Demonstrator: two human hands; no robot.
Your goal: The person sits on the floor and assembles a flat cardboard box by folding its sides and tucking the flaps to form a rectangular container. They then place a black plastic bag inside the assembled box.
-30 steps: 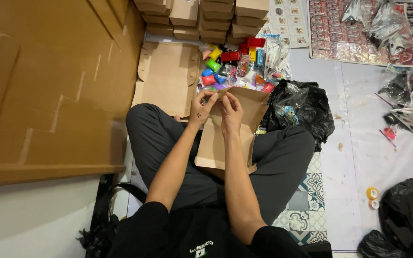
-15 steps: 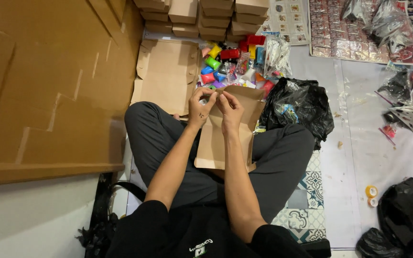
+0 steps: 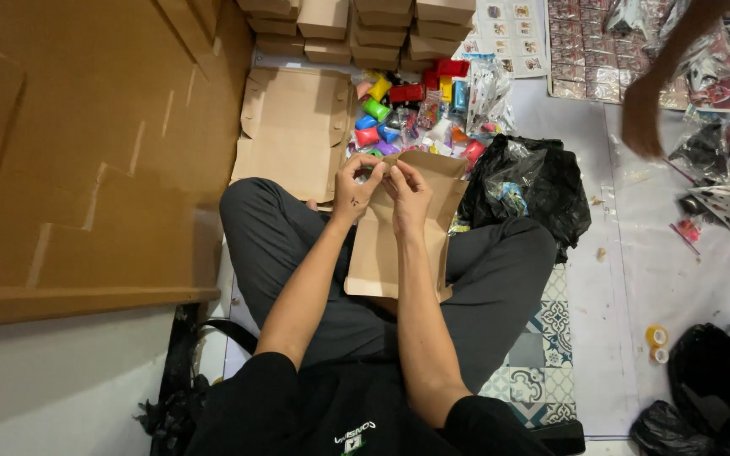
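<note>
I sit cross-legged in dark trousers with a flat brown cardboard box blank (image 3: 403,245) resting on my lap. My left hand (image 3: 356,187) and my right hand (image 3: 409,192) are side by side at its far edge, fingers pinched on the top flap. Just beyond my hands lies a heap of small colourful packets (image 3: 416,114) in red, green, blue and yellow. What the fingertips pinch between them is too small to tell.
Flat cardboard blanks (image 3: 293,131) lie on the floor to the left of the heap. A black plastic bag (image 3: 525,190) sits to the right. Folded boxes (image 3: 356,25) are stacked at the far wall. Another person's arm (image 3: 661,80) reaches in at top right. Tape rolls (image 3: 656,342) lie on the floor.
My hands stay on the cardboard's far edge with small finger movements. Another person's arm has come into view at the top right.
</note>
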